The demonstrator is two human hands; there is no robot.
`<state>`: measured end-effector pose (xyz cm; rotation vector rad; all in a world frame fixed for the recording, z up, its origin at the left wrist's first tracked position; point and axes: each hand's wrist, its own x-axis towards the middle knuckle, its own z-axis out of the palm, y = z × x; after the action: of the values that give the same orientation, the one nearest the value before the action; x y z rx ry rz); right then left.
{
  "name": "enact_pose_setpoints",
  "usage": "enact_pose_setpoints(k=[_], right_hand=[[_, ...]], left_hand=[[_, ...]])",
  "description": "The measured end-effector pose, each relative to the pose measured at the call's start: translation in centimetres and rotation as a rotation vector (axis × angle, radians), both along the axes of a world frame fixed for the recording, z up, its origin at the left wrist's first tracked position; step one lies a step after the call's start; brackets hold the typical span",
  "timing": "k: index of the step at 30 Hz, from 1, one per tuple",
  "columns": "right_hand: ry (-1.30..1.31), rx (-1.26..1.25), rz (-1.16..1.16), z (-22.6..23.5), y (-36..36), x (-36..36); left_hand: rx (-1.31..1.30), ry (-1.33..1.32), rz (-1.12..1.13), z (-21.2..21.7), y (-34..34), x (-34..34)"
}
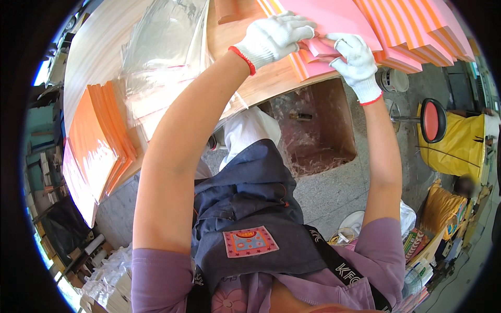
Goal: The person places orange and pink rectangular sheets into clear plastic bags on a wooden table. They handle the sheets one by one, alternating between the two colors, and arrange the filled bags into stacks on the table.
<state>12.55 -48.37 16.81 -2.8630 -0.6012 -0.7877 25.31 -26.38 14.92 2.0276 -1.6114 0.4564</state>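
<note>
The work in hand, as I judge it, is the handling of pink sheets (322, 48) at the near edge of a flat stack of pink and orange paper (347, 21), which lies on the wooden tabletop (263, 87), at the far side from the body. The left hand (275, 36) is palm down with its fingers close together, and its tips meet the sheets; whether it grips them I cannot tell. The right hand (355, 57) is narrow, with the raised edge of the sheets between its thumb and bent fingers. The next move probably calls for a light pinch and good control of this edge, because thin layers can slip or crease. Both gloves are of white knitted fabric with red cuffs, and some fingertips look bare. The paper is matte and smooth, and its cut side shows straight stripes. To the right, more striped stacks (412, 26) stand like steps with sharp corners. To the left, loose clear plastic sleeves (167, 47) are wrinkled and glossy, and beyond them an orange stack (94, 141) shines as if under film. Below the table edge is a brown open box (331, 122) with scuffed, stained walls.
</note>
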Motion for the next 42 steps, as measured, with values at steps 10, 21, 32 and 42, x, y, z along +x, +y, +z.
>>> enact_pose_setpoints(k=[10, 21, 32, 42], right_hand=[[-0.088, 0.007, -0.112, -1.3, 1.2, -0.1], [-0.095, 0.003, -0.040, -1.5, 0.2, -0.1], [-0.191, -0.071, -0.131, -2.3, 1.1, 0.0], [-0.154, -0.110, -0.148, -0.3, 1.8, -1.2]], left_hand=[[0.025, -0.008, 0.023, -0.4, 0.0, 0.7], [0.040, -0.029, 0.029, -0.7, 0.1, 0.7], [0.068, 0.032, 0.006, 0.8, 0.8, -0.1], [0.152, -0.104, 0.112, 2.2, 0.1, -2.5]])
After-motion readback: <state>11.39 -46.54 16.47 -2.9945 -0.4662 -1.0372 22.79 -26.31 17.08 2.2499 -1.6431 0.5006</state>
